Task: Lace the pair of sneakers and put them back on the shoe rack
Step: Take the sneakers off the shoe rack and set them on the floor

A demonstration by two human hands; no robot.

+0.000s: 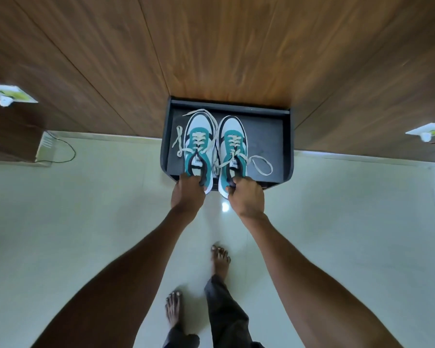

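Observation:
Two teal, white and black sneakers lie side by side on the top of a black shoe rack (266, 144), toes toward the wooden wall. My left hand (188, 192) grips the heel collar of the left sneaker (199, 139). The right sneaker (232, 144) is held the same way at its heel by my right hand (248, 197). Both heels hang slightly over the rack's front edge. Cream laces run through the eyelets, and loose lace ends (261, 165) trail onto the rack on both sides.
The rack stands against a wood-panelled wall (236, 46) on a pale tiled floor (86, 209). My bare feet (220, 259) are on the floor below the rack. A brown box (10, 144) with a thin cable is at the left, and white wall fittings (427, 133) stick out on both sides.

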